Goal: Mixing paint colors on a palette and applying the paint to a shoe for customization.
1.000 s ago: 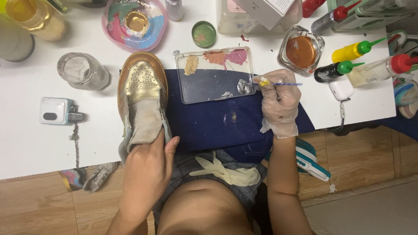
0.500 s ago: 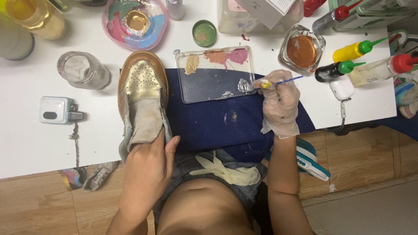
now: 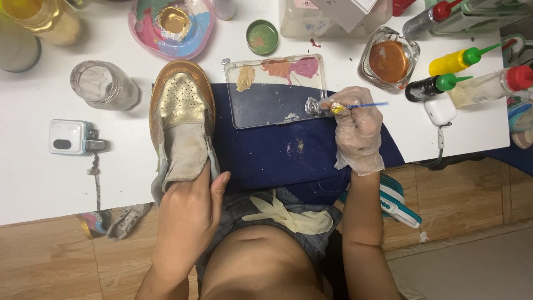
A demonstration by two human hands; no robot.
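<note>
left hand [image 3: 189,214] is bare and has its grip wrapped around the heel end of the shoe [image 3: 182,119], fingers tucked into the opening, so it's closed on it. the shoe lies on the white table [image 3: 33,178] with its toe pointing away from the person, the front painted gold, the back part pale and plain. just right of the shoe is a dark blue cloth [image 3: 277,155], and on the cloth's far edge sits a clear palette [image 3: 275,91] with tan, orange and pink smears along its top. right hand [image 3: 358,130] wears a clear glove and pinches a thin blue brush [image 3: 363,104] at the palette's right edge, tip end by a little swirl of paint there, so that grip is closed on the brush. past the shoe's toe there's a pink bowl [image 3: 172,25] with a gold blob in it, and left of the shoe a glass jar [image 3: 102,86]. right of the palette: a glass dish [image 3: 388,61] of brown paint, then yellow [image 3: 458,60] and black [image 3: 433,87] squeeze bottles. a pale glove [image 3: 288,216] lies on the person's lap, near the shoe's heel.
</note>
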